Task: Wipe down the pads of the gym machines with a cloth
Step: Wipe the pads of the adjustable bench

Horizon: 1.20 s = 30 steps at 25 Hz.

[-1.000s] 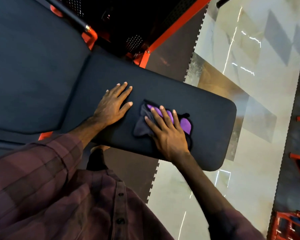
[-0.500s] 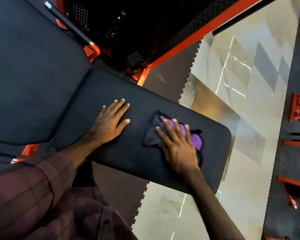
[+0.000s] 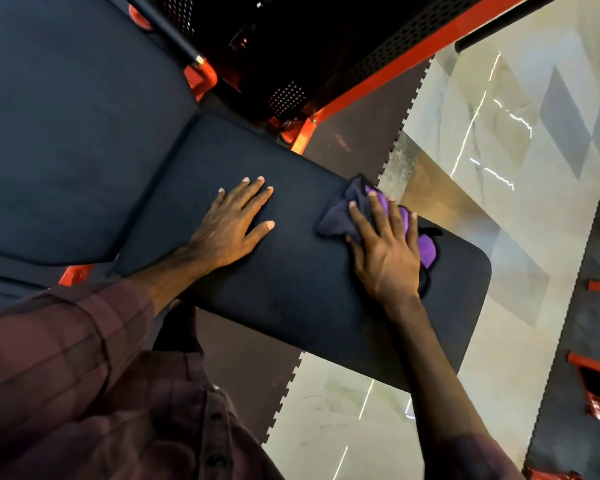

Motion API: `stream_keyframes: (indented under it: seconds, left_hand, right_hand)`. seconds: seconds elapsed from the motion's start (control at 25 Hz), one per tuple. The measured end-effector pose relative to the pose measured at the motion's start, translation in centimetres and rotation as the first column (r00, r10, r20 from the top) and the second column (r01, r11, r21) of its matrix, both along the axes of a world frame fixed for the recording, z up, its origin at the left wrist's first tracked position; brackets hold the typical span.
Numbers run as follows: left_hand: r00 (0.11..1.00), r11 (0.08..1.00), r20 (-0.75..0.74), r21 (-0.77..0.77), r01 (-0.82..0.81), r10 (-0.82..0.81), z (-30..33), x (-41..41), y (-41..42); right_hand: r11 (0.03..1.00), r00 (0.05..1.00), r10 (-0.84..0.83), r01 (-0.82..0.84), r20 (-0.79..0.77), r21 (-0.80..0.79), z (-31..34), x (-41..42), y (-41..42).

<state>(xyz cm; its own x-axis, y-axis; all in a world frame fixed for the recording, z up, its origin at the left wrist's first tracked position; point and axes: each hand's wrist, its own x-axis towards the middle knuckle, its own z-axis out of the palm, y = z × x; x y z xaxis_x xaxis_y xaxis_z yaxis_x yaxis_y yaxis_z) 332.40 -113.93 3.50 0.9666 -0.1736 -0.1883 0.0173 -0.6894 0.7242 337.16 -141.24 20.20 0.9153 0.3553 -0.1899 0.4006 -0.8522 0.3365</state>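
Black pad (image 3: 291, 299) | left hand (image 3: 229, 230) flat, fingers spread | right hand (image 3: 388, 258) flat on cloth (image 3: 340, 220)

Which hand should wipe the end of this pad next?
Right. The right hand already presses the cloth flat near the seat pad's free end; the left hand rests bare, mid-pad.

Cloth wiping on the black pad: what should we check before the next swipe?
1. Cloth under the right hand: ok, flat fingers press it down.
2. Cloth on the seat pad: not ok, one corner pokes past the far edge.
3. Left hand steadying the pad: ok, flat and apart from the cloth.
4. Pad left to wipe: ok, bare pad lies toward the rounded end.
5. Pad already clean: cannot tell, it is too dark.
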Motion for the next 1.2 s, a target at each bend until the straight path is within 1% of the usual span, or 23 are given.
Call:
stream_keyframes:
  seconds: [0.08,0.12,0.16,0.2,0.24,0.28,0.32,0.36,0.4,0.44,0.52,0.56,0.6,0.68,0.72,0.76,0.8,0.84,0.96,1.0,1.04,1.08,1.2]
  left_hand:
    - [1.000,1.000,-0.009,0.006,0.001,-0.001,-0.2,0.1,0.1]
    - [1.000,1.000,-0.010,0.009,0.004,-0.004,-0.2,0.2,0.2]
    - [1.000,1.000,-0.010,0.012,0.012,-0.012,-0.2,0.2,0.2]
    - [1.000,1.000,-0.011,0.011,0.021,-0.021,-0.3,0.3,0.3]
    - [1.000,1.000,-0.011,0.009,0.024,-0.024,-0.3,0.3,0.3]
    - [1.000,1.000,-0.009,0.010,0.020,-0.020,-0.3,0.2,0.4]
    - [1.000,1.000,-0.009,0.009,0.018,-0.018,-0.3,0.2,0.6]
    - [1.000,1.000,-0.012,0.008,0.020,-0.020,-0.3,0.2,0.8]
    - [1.000,1.000,-0.017,0.009,0.023,-0.023,-0.4,0.2,1.0]
    - [0.999,1.000,-0.024,0.011,0.026,-0.026,-0.4,0.1,1.3]
    - [0.999,0.999,-0.029,0.023,0.029,-0.028,-0.7,0.0,1.8]
    - [0.999,0.999,-0.026,0.026,0.032,-0.031,-0.7,-0.1,2.0]
    - [0.999,0.999,-0.022,0.023,0.038,-0.038,-0.8,0.0,2.2]
    - [0.999,0.999,-0.022,0.009,0.037,-0.037,-0.9,0.0,2.4]
    - [0.999,1.000,-0.020,0.007,0.027,-0.027,-0.9,-0.1,2.4]
    - [1.000,1.000,-0.019,0.007,0.019,-0.019,-1.0,-0.2,2.5]
    - [1.000,1.000,-0.021,0.006,0.019,-0.019,-1.0,-0.2,2.6]
    - [1.000,1.000,-0.022,0.007,0.022,-0.022,-1.1,-0.3,2.7]
    - [0.999,0.999,-0.020,0.020,0.032,-0.031,-1.3,-0.5,2.8]
    - [0.999,0.999,-0.018,0.020,0.036,-0.036,-1.3,-0.4,2.8]
    - [0.999,0.999,-0.015,0.017,0.039,-0.039,-1.3,-0.3,2.8]
    - [0.999,0.999,-0.011,0.016,0.040,-0.039,-1.4,-0.3,2.8]
    - [0.999,0.999,-0.002,0.026,0.032,-0.032,-1.8,-0.6,3.1]
  right_hand:
    - [0.965,0.961,-0.258,0.252,0.102,0.072,-1.6,2.6,2.7]
    - [0.940,0.935,-0.340,0.333,0.101,0.077,-2.5,3.6,4.3]
    - [0.939,0.936,-0.343,0.338,0.078,0.064,-3.2,3.7,5.5]
    - [0.965,0.964,-0.262,0.260,0.043,0.040,-3.7,3.1,6.1]
    - [0.993,0.993,-0.120,0.120,-0.002,0.013,-3.9,2.0,5.7]
    - [1.000,0.998,0.020,-0.020,-0.059,-0.003,-3.4,0.7,4.8]
    - [0.994,0.989,0.107,-0.108,-0.105,-0.006,-2.5,-0.3,3.5]
    - [0.991,0.984,0.132,-0.133,-0.118,-0.006,-1.7,-0.8,2.3]
    - [0.995,0.992,0.099,-0.100,-0.084,-0.013,-1.3,-0.5,1.6]
    - [1.000,1.000,-0.006,0.006,-0.018,-0.012,-1.2,0.2,1.5]
    - [0.970,0.964,-0.243,0.239,0.112,0.051,-2.7,2.5,3.8]
    - [0.954,0.948,-0.299,0.294,0.107,0.060,-3.6,3.3,5.5]
    - [0.960,0.958,-0.277,0.274,0.072,0.047,-4.3,3.4,6.9]
    - [0.998,0.998,-0.062,0.063,-0.031,0.012,-5.0,1.5,7.3]
    - [0.999,0.997,0.040,-0.039,-0.073,0.005,-4.7,0.1,6.6]
    - [0.996,0.992,0.089,-0.089,-0.090,0.002,-4.0,-1.2,5.4]
    - [0.996,0.993,0.090,-0.090,-0.083,0.002,-3.4,-1.9,4.4]
    - [0.999,0.998,0.047,-0.046,-0.046,0.007,-3.2,-1.9,3.8]
    - [0.981,0.977,-0.190,0.184,0.096,0.063,-4.5,1.2,6.0]
    - [0.974,0.970,-0.224,0.219,0.090,0.065,-5.1,2.0,7.3]
    - [0.978,0.976,-0.207,0.204,0.066,0.051,-5.5,1.9,8.4]
    - [0.989,0.989,-0.147,0.146,0.033,0.025,-5.9,0.9,8.9]
    - [0.993,0.988,0.119,-0.119,-0.100,0.011,-5.0,-4.9,7.1]
